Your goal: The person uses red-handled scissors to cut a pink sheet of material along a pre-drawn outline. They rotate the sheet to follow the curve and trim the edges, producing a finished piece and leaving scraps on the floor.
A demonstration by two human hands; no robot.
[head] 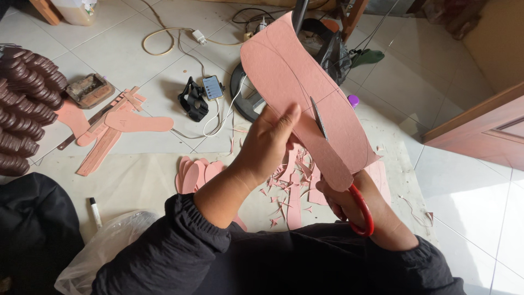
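A pink sheet (295,82) with sole outlines drawn on it is held up at the centre of the view, extending from the hands toward 12 o'clock. The left hand (267,145) is closed on the sheet's lower left edge, thumb laid across the front face and the other fingers hidden behind. The right hand (363,210), at 5 o'clock from the sheet, is wrapped through the red handles of a pair of scissors (341,164); the blade tip is seen emerging through the sheet near the drawn line, so the blades are judged partly open in mid-cut.

Handling, judged: the sheet appears thin and light, and stands up from the grip with only a slight curve, so it is taken as semi-stiff, board-like or foam-like, not limp. The surface looks matte, and slipping seems unlikely. It is best gripped close beside the cut line, where it is held now, so that the edge does not flex away from the blades.

Surroundings: pink offcuts (284,188) lie on the floor covering directly below the hands. Cut sole shapes (196,173) are stacked at 9 o'clock from the offcuts. A single sole template (139,122) and strips are noted at 10 o'clock, dark brown stacked pieces (24,106) at far left, a phone (212,87) with cable near 11 o'clock, and a marker (95,212) at 8 o'clock.
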